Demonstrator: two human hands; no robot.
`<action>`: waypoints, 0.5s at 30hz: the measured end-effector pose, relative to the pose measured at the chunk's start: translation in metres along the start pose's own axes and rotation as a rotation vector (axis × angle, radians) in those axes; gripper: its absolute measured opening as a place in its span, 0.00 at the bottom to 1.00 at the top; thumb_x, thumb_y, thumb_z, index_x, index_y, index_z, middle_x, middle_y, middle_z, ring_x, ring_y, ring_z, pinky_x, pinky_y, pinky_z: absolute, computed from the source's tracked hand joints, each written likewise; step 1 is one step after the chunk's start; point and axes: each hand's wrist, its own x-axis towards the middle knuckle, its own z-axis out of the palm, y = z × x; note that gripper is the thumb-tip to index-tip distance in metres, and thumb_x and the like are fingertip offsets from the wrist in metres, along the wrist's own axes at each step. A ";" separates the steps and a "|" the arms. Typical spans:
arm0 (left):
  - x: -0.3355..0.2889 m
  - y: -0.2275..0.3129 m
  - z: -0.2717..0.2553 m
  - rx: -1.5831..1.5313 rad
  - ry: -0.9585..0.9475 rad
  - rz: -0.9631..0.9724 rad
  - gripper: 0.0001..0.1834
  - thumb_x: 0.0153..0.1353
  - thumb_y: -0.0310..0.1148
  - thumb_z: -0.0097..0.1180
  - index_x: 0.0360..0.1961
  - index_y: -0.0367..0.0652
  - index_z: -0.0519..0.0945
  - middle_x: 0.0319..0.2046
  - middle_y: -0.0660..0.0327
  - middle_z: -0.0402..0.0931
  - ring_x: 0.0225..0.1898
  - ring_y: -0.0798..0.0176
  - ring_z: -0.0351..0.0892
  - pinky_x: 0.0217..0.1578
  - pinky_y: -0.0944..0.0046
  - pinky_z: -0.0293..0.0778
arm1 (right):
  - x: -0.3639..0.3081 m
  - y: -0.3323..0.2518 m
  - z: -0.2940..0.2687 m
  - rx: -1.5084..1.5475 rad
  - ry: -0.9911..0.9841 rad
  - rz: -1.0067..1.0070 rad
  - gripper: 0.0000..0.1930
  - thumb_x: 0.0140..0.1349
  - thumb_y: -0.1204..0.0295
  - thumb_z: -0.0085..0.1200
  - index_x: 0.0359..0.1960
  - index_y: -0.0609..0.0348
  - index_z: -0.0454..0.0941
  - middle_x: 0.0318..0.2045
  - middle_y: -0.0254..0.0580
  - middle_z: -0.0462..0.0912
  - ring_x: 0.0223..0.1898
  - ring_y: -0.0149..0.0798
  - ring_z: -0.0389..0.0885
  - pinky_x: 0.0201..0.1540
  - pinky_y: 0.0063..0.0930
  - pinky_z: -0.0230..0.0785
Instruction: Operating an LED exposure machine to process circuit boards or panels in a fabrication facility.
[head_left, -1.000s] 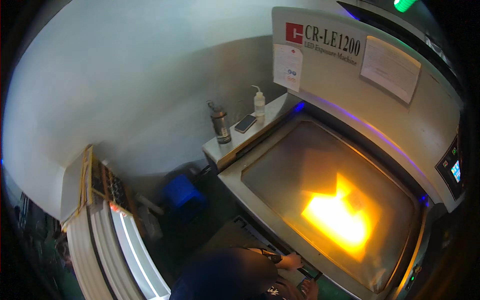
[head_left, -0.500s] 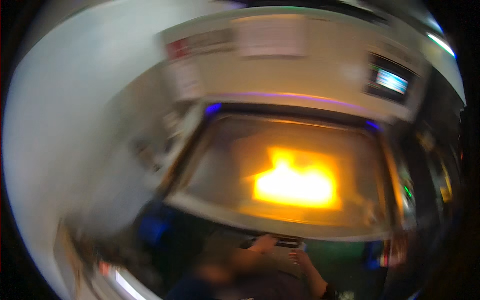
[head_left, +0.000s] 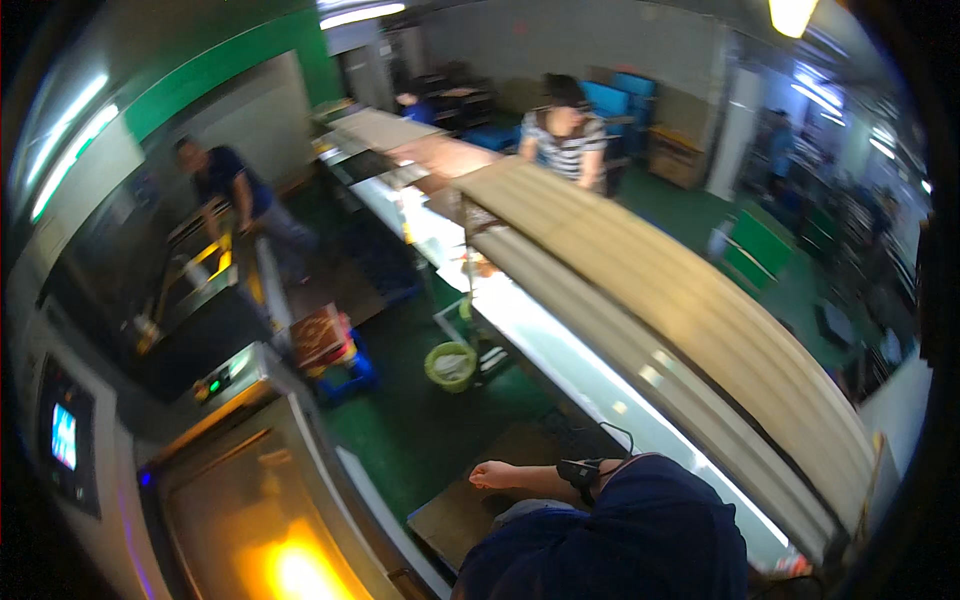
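My right hand (head_left: pixel 492 475) is held out from a dark blue sleeve, with a black band round the wrist. Its fingers are curled in and nothing shows in them. Beneath it lies a brown board or mat (head_left: pixel 460 512) on the floor; the hand looks apart from it. Nearest on its left side is the machine's framed glass bed (head_left: pixel 225 490), with a bright yellow-orange glow (head_left: pixel 300 570) at its lower end. My left hand is out of view.
A long light table (head_left: pixel 560 335) with a ribbed beige cover (head_left: pixel 680 260) runs along my right. On the green floor stand a yellow-green basket (head_left: pixel 450 367) and a blue crate (head_left: pixel 350 372). One person (head_left: pixel 235 190) bends over another machine; another (head_left: pixel 570 135) stands behind the table.
My view has swung right, from the machine's front to the aisle and light table. Both hands were by the bed's front edge; my left hand has left view, and my right is away from that edge.
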 end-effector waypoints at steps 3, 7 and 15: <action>0.009 0.004 0.009 0.022 -0.023 0.119 0.30 0.49 0.50 0.61 0.46 0.38 0.73 0.42 0.47 0.78 0.46 0.42 0.76 0.47 0.45 0.71 | -0.098 0.055 -0.009 0.017 0.199 0.085 0.19 0.61 0.55 0.50 0.43 0.55 0.81 0.34 0.36 0.84 0.36 0.33 0.81 0.42 0.30 0.73; 0.016 -0.005 0.003 0.068 -0.034 0.198 0.32 0.49 0.52 0.61 0.47 0.36 0.72 0.42 0.46 0.78 0.45 0.41 0.77 0.47 0.45 0.71 | -0.199 0.140 0.056 -0.214 0.143 0.103 0.18 0.59 0.57 0.49 0.43 0.55 0.82 0.38 0.43 0.84 0.42 0.44 0.81 0.45 0.37 0.72; 0.024 -0.014 0.013 0.181 0.011 0.256 0.37 0.49 0.55 0.62 0.47 0.32 0.70 0.43 0.43 0.78 0.44 0.40 0.77 0.47 0.45 0.71 | -0.317 0.219 0.100 -0.098 0.180 0.201 0.19 0.60 0.58 0.48 0.48 0.55 0.79 0.43 0.47 0.82 0.47 0.49 0.79 0.49 0.41 0.70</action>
